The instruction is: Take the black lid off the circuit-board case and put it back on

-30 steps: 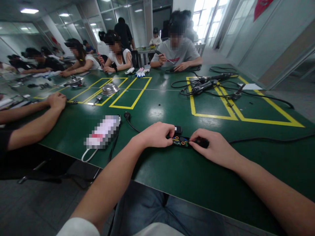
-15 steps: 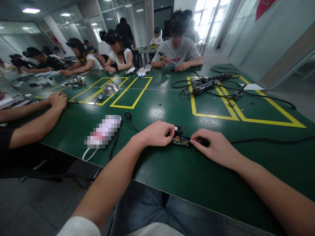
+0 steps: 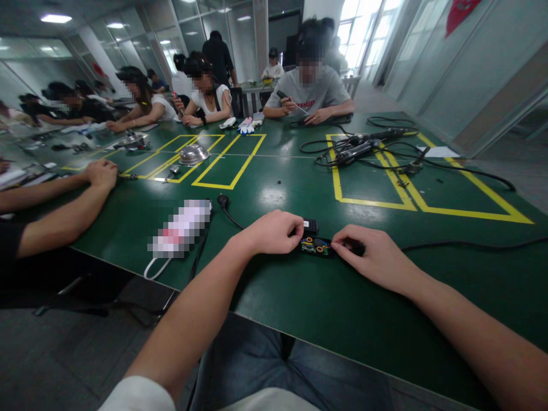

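Observation:
A small opened black case (image 3: 315, 246) with a circuit board inside lies on the green table in front of me. Two ring-shaped coils and some coloured wires show on the board. At its left end, the curled fingers of my left hand (image 3: 276, 232) are closed on the case, fingertips partly hidden. My right hand (image 3: 374, 254) pinches the right end with thumb and forefinger, where the wires are too small to make out. Just behind the case lies a black ribbed cover (image 3: 310, 226) with a white label. Black cable (image 3: 471, 245) runs off to the right.
A power plug (image 3: 222, 201) on a cord lies beyond my left forearm. Nearby is a blurred-out pale object (image 3: 182, 228) with a white loop. Black tools with cables (image 3: 355, 151) lie far right, a metal bowl (image 3: 193, 154) far left. Co-workers sit around the table.

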Demonstrator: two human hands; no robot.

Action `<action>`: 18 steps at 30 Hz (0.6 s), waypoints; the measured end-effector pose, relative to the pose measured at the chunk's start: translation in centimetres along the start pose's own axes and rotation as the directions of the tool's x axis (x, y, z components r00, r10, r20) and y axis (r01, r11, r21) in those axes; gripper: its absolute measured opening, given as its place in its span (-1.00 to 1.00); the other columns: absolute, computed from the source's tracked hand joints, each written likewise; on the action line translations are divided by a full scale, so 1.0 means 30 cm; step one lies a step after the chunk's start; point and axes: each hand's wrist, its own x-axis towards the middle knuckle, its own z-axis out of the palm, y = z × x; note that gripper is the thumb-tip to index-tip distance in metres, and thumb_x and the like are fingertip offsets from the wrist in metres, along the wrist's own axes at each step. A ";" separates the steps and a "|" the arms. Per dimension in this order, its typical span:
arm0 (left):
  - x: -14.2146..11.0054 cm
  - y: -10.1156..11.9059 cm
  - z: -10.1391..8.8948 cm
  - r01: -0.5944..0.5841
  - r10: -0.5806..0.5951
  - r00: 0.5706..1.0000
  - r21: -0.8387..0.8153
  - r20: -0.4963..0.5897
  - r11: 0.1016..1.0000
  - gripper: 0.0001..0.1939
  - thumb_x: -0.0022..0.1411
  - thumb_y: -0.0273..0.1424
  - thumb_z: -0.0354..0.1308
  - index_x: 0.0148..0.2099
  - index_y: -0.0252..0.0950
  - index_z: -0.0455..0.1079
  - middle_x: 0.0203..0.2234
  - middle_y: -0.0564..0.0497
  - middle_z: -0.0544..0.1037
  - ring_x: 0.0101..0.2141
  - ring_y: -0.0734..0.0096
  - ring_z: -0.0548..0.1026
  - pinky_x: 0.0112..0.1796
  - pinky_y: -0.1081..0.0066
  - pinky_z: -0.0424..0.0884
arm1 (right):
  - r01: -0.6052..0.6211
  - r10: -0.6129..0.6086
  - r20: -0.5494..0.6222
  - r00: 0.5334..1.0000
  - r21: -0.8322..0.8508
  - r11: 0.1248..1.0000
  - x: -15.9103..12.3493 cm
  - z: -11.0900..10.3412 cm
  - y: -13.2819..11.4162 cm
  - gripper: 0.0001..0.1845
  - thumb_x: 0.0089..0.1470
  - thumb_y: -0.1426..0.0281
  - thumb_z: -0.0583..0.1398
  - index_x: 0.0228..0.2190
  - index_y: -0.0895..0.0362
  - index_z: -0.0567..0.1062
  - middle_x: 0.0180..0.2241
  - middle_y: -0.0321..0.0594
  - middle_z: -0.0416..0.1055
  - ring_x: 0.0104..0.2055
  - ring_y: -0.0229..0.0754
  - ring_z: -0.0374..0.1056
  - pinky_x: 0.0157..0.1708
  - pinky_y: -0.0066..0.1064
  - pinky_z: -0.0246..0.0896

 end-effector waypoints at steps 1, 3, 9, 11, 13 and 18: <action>0.000 0.000 0.001 0.000 0.000 1.000 0.002 -0.001 1.000 -0.84 0.26 -0.56 0.18 -0.28 -0.28 0.58 -0.52 0.08 0.56 -0.49 0.39 0.43 -0.37 0.39 0.23 | 0.002 -0.002 -0.001 1.000 0.002 1.000 0.000 0.001 0.000 -0.82 0.27 0.33 0.21 -0.35 0.02 0.61 -0.42 -0.23 0.59 -0.42 -0.09 0.46 -0.37 -0.27 0.40; 0.001 -0.001 0.002 0.001 -0.001 1.000 0.006 -0.003 1.000 -0.85 0.26 -0.56 0.18 -0.28 -0.28 0.58 -0.52 0.08 0.57 -0.49 0.39 0.43 -0.36 0.39 0.23 | 0.009 -0.009 -0.004 1.000 0.004 1.000 0.000 0.002 0.001 -0.81 0.27 0.32 0.21 -0.35 0.02 0.61 -0.42 -0.23 0.58 -0.42 -0.09 0.46 -0.37 -0.27 0.40; 0.002 -0.004 0.003 0.003 -0.003 1.000 0.007 -0.006 1.000 -0.87 0.24 -0.55 0.19 -0.30 -0.28 0.56 -0.53 0.08 0.56 -0.50 0.39 0.44 -0.39 0.38 0.21 | 0.012 -0.012 -0.006 1.000 -0.003 1.000 0.000 0.003 0.000 -0.83 0.27 0.32 0.22 -0.35 0.03 0.61 -0.42 -0.21 0.59 -0.42 -0.09 0.46 -0.37 -0.26 0.40; 0.003 -0.005 0.003 0.004 -0.004 1.000 0.008 -0.005 1.000 -0.87 0.23 -0.55 0.20 -0.30 -0.28 0.55 -0.53 0.08 0.57 -0.49 0.38 0.45 -0.39 0.38 0.22 | 0.011 -0.011 -0.006 1.000 -0.004 1.000 0.000 0.003 -0.002 -0.83 0.27 0.31 0.23 -0.36 0.02 0.60 -0.42 -0.21 0.59 -0.42 -0.08 0.47 -0.37 -0.25 0.41; 0.004 -0.004 0.003 0.004 -0.004 1.000 0.010 -0.004 1.000 -0.87 0.24 -0.54 0.20 -0.30 -0.28 0.56 -0.52 0.07 0.57 -0.48 0.38 0.46 -0.39 0.38 0.23 | 0.013 -0.013 -0.011 1.000 -0.003 1.000 0.000 0.003 -0.004 -0.83 0.26 0.30 0.23 -0.36 0.01 0.59 -0.42 -0.22 0.59 -0.42 -0.08 0.46 -0.38 -0.25 0.41; 0.003 0.000 0.003 0.012 -0.012 1.000 0.015 -0.003 1.000 -0.87 0.23 -0.55 0.19 -0.29 -0.27 0.56 -0.51 0.07 0.58 -0.47 0.37 0.49 -0.39 0.39 0.24 | 0.016 -0.016 -0.012 1.000 -0.007 1.000 0.000 0.003 -0.002 -0.83 0.27 0.31 0.23 -0.35 0.02 0.60 -0.41 -0.21 0.59 -0.42 -0.08 0.47 -0.37 -0.24 0.42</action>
